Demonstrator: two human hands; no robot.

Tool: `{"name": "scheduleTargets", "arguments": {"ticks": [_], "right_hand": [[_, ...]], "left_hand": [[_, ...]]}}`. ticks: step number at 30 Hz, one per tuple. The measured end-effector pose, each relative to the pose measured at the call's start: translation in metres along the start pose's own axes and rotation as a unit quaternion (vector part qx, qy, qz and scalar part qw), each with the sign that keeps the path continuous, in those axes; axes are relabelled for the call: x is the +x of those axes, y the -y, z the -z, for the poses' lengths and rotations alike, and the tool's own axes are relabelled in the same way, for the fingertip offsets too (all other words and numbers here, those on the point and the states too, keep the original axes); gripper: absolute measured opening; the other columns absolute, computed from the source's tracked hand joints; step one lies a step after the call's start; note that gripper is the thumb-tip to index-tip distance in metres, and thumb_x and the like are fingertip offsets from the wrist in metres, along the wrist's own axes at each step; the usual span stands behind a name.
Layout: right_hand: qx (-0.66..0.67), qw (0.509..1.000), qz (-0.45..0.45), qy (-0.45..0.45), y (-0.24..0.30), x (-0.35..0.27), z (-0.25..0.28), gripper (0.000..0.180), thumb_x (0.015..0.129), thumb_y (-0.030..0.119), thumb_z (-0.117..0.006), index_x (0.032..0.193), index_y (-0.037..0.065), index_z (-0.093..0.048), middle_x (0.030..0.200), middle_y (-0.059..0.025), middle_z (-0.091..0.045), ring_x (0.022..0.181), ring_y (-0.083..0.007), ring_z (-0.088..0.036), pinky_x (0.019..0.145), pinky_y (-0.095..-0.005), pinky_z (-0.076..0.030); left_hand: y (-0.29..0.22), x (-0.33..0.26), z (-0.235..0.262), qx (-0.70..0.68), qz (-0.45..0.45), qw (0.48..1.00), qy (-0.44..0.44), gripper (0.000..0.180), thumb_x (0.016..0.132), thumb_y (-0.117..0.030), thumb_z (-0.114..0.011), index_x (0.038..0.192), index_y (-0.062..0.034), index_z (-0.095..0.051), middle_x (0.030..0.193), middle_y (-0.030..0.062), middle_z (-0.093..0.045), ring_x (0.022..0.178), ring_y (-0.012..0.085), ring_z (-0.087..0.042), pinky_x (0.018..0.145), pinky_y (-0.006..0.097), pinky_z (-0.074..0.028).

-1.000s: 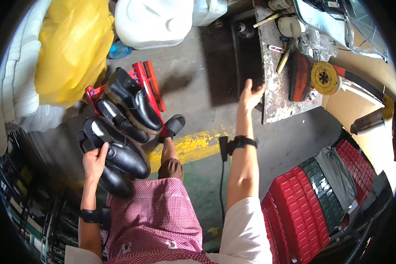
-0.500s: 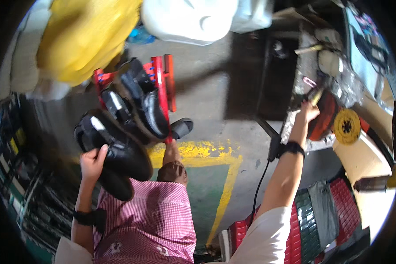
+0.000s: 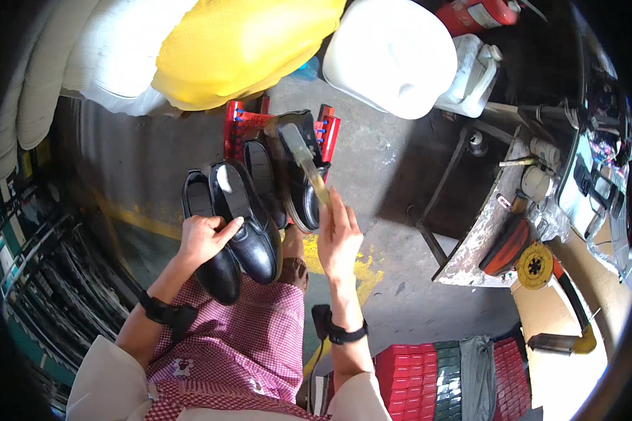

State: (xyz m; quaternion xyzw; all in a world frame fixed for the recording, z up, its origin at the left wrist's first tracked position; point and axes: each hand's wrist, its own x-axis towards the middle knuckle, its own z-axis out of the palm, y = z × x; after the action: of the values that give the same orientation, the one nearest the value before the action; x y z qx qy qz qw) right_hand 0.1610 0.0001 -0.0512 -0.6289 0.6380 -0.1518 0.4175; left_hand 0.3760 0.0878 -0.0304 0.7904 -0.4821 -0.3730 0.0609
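Resting over the checked-apron lap, the glossy black leather shoe (image 3: 246, 224) sits in the closed grip of the left hand (image 3: 202, 242), while the right hand (image 3: 338, 242), just beside it, pinches a slim pale-bristled brush (image 3: 306, 165) angled up above its grip.

concrete floor (image 3: 393, 161), yellow paint, cluttered workbench (image 3: 481, 238)

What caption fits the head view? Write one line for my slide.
Left hand holds a pair of black shoes on the lap; right hand raises a brush over them.
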Motion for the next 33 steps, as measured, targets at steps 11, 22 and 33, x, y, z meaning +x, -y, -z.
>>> {"name": "scheduleTargets", "arguments": {"ticks": [11,22,33], "right_hand": [[-0.096,0.995,0.027,-0.014,0.008,0.009,-0.027,0.025,0.079,0.009,-0.056,0.103,0.008,-0.056,0.071,-0.0146,-0.057,0.059,-0.0298,-0.058,0.051,-0.0355,-0.047],[0.017,0.990,-0.121,-0.076,-0.033,-0.029,0.007,0.025,0.084,0.012,-0.053,0.107,0.003,-0.055,0.072,-0.0091,-0.058,0.053,-0.0131,-0.050,0.047,-0.0254,-0.040],[0.187,0.823,-0.184,-0.504,-0.237,0.016,0.175,0.019,0.091,0.026,-0.044,0.091,0.008,-0.045,0.065,0.0022,-0.039,0.048,-0.0033,-0.034,0.042,-0.0181,-0.030]], "left_hand": [[0.032,0.006,0.010,0.002,-0.045,0.999,0.010,0.047,0.071,-0.036,-0.066,0.042,-0.0034,-0.049,0.038,0.0124,-0.044,0.035,0.0268,-0.048,0.035,0.033,-0.036],[0.024,0.015,0.009,0.021,-0.045,0.997,0.058,0.047,0.071,-0.036,-0.066,0.043,-0.0031,-0.048,0.040,0.0142,-0.045,0.037,0.0284,-0.049,0.036,0.034,-0.037],[0.047,0.000,0.011,-0.049,0.026,0.998,0.011,0.042,0.082,-0.021,-0.059,0.049,0.0015,-0.043,0.042,0.0053,-0.035,0.040,0.0100,-0.031,0.040,0.030,-0.025]]}}
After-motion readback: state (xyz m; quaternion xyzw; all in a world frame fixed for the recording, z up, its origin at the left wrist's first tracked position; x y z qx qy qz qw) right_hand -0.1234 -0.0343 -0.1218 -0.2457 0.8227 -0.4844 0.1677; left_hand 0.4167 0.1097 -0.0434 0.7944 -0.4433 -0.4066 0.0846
